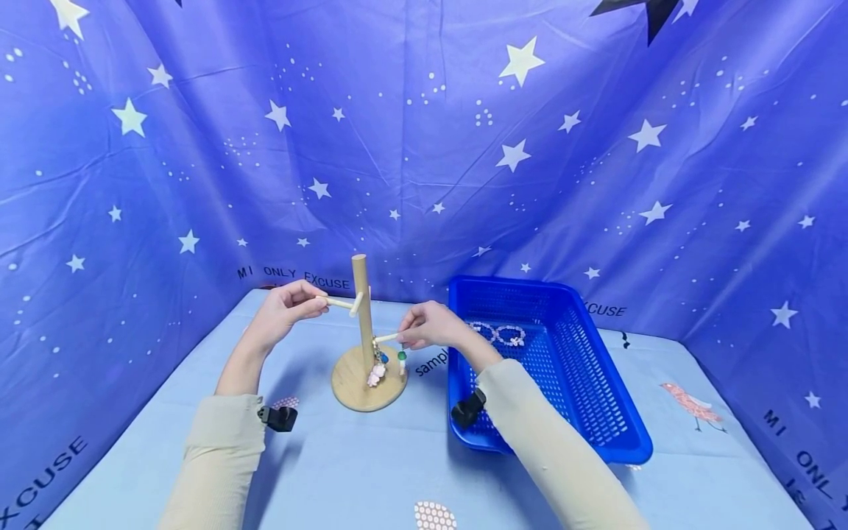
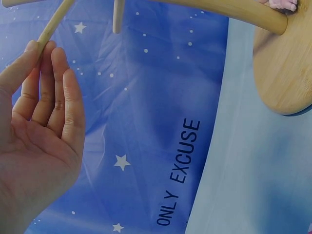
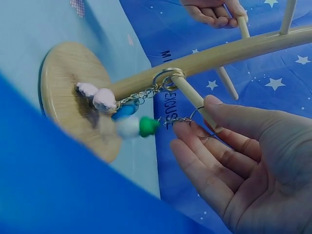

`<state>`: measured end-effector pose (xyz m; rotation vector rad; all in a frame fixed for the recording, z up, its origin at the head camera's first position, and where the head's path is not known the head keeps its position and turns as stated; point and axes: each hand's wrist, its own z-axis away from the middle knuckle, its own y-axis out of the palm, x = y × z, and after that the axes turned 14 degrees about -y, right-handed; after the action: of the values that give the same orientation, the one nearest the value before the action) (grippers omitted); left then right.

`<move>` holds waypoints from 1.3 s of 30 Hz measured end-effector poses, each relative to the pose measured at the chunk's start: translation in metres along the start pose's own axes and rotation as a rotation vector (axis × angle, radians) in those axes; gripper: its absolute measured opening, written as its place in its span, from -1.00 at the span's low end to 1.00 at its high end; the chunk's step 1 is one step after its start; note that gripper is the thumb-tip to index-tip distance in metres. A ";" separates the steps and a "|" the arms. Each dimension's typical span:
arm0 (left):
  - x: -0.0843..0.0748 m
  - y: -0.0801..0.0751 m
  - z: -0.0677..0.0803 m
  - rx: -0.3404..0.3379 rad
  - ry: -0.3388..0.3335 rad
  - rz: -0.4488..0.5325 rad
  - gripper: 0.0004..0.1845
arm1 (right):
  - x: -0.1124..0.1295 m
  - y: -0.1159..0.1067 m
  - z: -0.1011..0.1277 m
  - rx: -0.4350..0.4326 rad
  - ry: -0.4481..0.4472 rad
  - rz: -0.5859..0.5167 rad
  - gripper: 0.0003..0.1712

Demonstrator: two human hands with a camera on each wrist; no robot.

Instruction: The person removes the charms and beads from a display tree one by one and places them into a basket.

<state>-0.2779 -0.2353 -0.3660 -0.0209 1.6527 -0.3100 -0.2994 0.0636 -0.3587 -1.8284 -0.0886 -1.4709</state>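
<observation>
The right hand (image 3: 243, 161) pinches the tip of a lower wooden peg (image 3: 192, 97) between thumb and fingers, with the small metal ring of a keychain bearing a white-and-green charm (image 3: 136, 126) caught at the fingertips near the peg's end. A second keychain, with a pink-and-white charm (image 3: 95, 95) and a blue bead, already hangs by its ring at the root of that peg, against the upright pole of the pale wooden stand with a round base (image 1: 367, 379). The left hand (image 1: 285, 313) pinches the end of an upper wooden peg (image 1: 341, 302) on the opposite side, apparently steadying the stand; its other fingers lie nearly straight.

The step in hand looks like threading the white-and-green keychain onto the lower peg. The next move seems to call for sliding its ring inward along the peg and letting go.

Just to the right stands a blue perforated plastic basket (image 1: 596, 412) holding beaded bracelets (image 1: 500, 333), on a light blue printed tablecloth (image 1: 371, 471).
</observation>
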 end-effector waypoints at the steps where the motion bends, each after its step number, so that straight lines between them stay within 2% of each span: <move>1: 0.000 0.000 0.000 0.002 0.001 0.000 -0.88 | 0.000 -0.001 0.001 0.001 -0.005 -0.001 -0.87; 17: -0.001 0.000 0.000 -0.005 -0.014 -0.018 -0.93 | 0.000 -0.019 0.020 -0.050 -0.073 -0.051 -0.87; 26: -0.001 0.000 0.000 -0.007 -0.021 -0.028 -0.95 | -0.002 -0.031 0.029 -0.100 -0.141 -0.087 -0.81; 39: -0.001 0.000 0.000 -0.002 -0.013 -0.004 -0.92 | -0.001 -0.049 0.040 -0.148 -0.195 -0.069 -0.78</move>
<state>-0.2778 -0.2353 -0.3654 -0.0275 1.6399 -0.3111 -0.2916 0.1224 -0.3352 -2.1057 -0.1437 -1.3734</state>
